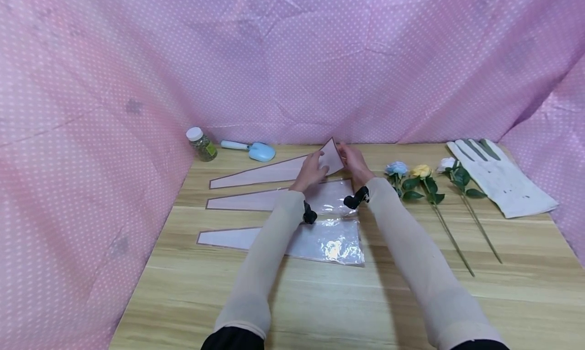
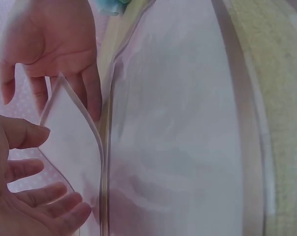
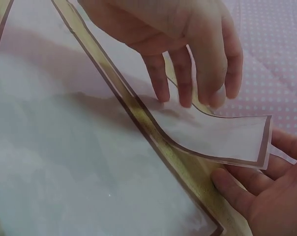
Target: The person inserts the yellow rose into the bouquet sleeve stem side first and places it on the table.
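Three tapered clear plastic flower sleeves with brown borders lie side by side, wide ends to the right. My left hand (image 1: 310, 173) is over the farthest sleeve (image 1: 256, 177), its fingers spread and its fingertips right at the film. At that sleeve's wide end, which curls upward, my right hand (image 1: 355, 163) has its fingers extended behind the raised edge; its thumb (image 3: 232, 189) stays apart from them. The middle sleeve (image 1: 247, 200) lies flat below my wrists, partly covered by the left arm. Nearest to me is the third sleeve (image 1: 329, 243), also partly hidden by that arm.
At the back left stand a jar (image 1: 202, 146) with a white lid and a light blue hand trowel (image 1: 260, 151). To the right lie a blue rose (image 1: 396, 168), a yellow rose (image 1: 421, 171), a white rose (image 1: 447, 164) and white gloves (image 1: 507, 180). Pink dotted cloth (image 1: 292, 60) hangs behind.
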`<state>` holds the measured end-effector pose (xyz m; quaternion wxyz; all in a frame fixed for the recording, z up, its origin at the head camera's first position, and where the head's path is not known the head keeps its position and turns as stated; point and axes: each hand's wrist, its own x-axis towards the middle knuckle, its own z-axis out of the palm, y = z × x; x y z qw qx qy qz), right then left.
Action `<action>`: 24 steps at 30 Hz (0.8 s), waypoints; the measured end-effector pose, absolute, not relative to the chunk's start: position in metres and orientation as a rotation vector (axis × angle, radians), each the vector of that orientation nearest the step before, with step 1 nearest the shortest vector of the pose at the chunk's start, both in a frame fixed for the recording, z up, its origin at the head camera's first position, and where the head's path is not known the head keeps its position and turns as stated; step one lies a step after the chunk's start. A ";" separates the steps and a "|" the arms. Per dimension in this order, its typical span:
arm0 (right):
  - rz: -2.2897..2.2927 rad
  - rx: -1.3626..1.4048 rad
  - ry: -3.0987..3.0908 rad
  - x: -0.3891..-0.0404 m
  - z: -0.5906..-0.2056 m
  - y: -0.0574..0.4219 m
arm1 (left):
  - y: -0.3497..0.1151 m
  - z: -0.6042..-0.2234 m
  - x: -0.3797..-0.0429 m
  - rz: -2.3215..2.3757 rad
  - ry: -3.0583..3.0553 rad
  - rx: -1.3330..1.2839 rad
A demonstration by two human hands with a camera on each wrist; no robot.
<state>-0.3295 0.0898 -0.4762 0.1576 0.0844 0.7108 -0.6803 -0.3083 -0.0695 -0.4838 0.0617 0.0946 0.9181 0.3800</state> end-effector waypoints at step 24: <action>-1.878 0.036 2.067 -0.320 -0.467 0.071 | -0.076 -0.482 -0.312 1.398 2.644 0.123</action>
